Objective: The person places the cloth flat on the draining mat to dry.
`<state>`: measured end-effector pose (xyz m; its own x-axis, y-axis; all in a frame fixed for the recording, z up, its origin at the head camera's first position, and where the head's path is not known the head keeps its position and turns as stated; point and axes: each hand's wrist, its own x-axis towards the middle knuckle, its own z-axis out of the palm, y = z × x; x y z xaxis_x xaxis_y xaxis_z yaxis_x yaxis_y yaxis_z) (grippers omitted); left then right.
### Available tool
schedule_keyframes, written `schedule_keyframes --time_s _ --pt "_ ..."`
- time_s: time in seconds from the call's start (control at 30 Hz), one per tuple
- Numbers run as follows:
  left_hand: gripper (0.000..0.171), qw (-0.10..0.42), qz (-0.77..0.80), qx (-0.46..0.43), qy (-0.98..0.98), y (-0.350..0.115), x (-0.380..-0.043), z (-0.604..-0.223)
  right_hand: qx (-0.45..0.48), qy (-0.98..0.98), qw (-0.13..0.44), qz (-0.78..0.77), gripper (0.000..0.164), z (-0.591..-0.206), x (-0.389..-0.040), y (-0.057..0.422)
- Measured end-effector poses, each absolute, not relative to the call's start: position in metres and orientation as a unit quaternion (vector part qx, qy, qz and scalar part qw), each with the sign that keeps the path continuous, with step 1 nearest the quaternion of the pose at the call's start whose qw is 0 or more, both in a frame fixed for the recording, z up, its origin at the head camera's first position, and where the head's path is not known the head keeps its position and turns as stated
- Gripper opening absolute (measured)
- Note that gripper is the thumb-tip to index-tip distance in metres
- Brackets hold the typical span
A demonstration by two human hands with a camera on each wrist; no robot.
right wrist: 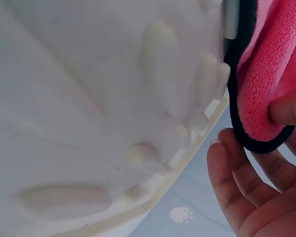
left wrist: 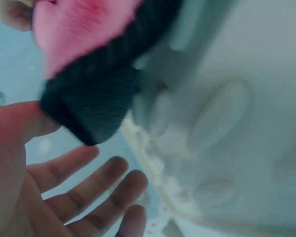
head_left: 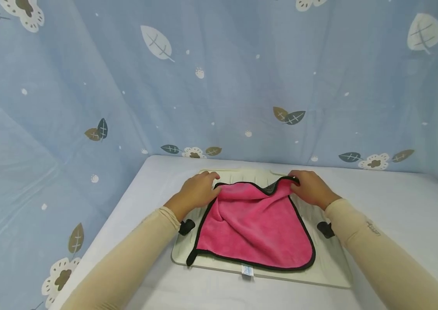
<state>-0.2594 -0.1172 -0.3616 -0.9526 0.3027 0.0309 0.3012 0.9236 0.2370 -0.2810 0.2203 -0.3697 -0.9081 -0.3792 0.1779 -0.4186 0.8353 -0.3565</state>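
A pink cleaning cloth point(head_left: 257, 228) with a black edge lies spread over a cream plastic board point(head_left: 331, 262). Its far edge is raised and sags between the hands, and a bit of grey underside point(head_left: 271, 188) shows there. At the cloth's far right corner, my right hand point(head_left: 312, 187) pinches it, thumb on the pink side and fingers behind. My left hand point(head_left: 199, 189) is at the far left corner. In the left wrist view its thumb touches the folded dark corner point(left wrist: 96, 106), while the other fingers point(left wrist: 103, 182) are spread and extended.
Black fittings point(head_left: 186, 227) sit on the board's left and right sides. Raised oval bumps point(right wrist: 160, 64) cover the board's surface. A small white and blue tag point(head_left: 247, 270) shows at the near edge. A white-covered table point(head_left: 393, 202) lies below, with blue patterned fabric point(head_left: 234, 86) behind and at the left.
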Motion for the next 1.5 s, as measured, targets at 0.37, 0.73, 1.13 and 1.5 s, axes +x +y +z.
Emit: schedule_keyframes --time_s 0.37,0.73,1.13,1.5 --pt "0.023 0.018 0.124 0.147 0.981 -0.106 -0.288 -0.370 0.211 -0.956 0.061 0.196 0.012 -0.363 -0.285 0.223" --pt "0.026 -0.042 0.169 0.125 0.977 -0.124 -0.291 -0.364 0.163 -0.966 0.066 0.189 0.021 -0.352 -0.292 0.227" --pt "0.027 -0.022 0.136 0.118 0.983 -0.127 -0.300 -0.371 0.131 -0.978 0.047 0.155 0.026 -0.355 -0.304 0.215" --pt "0.025 0.009 0.116 0.120 0.986 -0.127 -0.304 -0.377 0.122 -0.979 0.017 0.160 0.026 -0.354 -0.308 0.211"
